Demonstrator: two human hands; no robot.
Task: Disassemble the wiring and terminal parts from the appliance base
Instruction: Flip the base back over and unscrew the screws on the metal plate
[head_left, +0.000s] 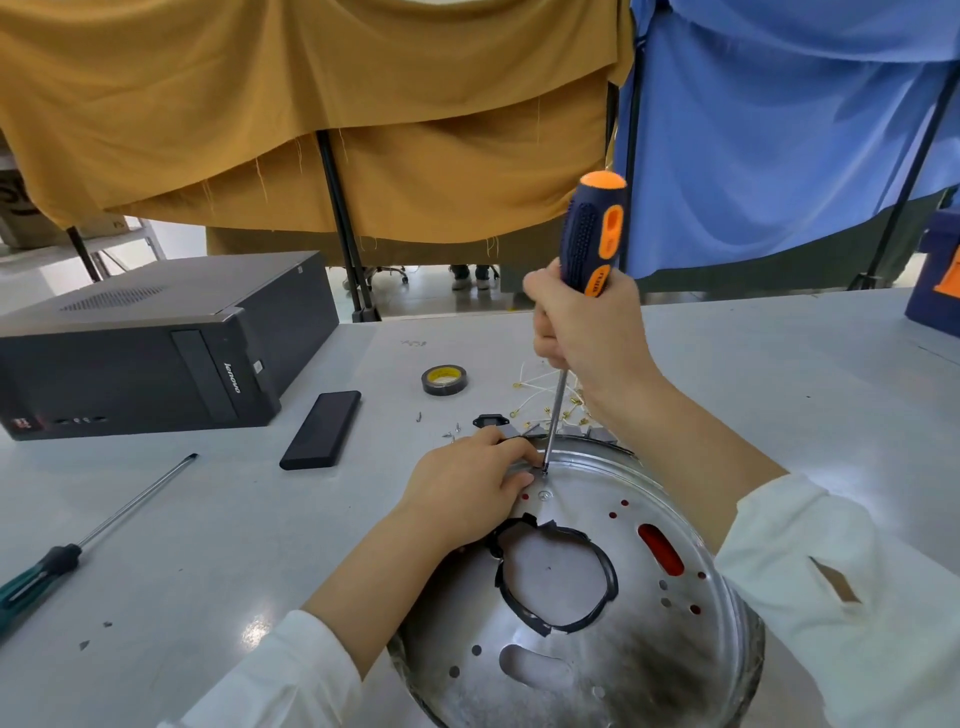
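Base (587, 613) sits near, centre-right, w/ far-left rim pinned by left hand (467, 491), fingers curled over it to steady. Right hand (582, 332) clamped round screwdriver (592, 244), upright so tip bears straight on rim screw (544, 470). Loose wires (545, 392) just beyond.

A pale grey counter (727, 374) fills the foreground under even, bright light. Beyond its far edge hangs a mustard-yellow cloth (311, 104), draped over black poles (340, 218). To the right of that cloth hangs a blue cloth (779, 130). Under the yellow cloth's hem, a light floor (431, 299) and chair casters show.
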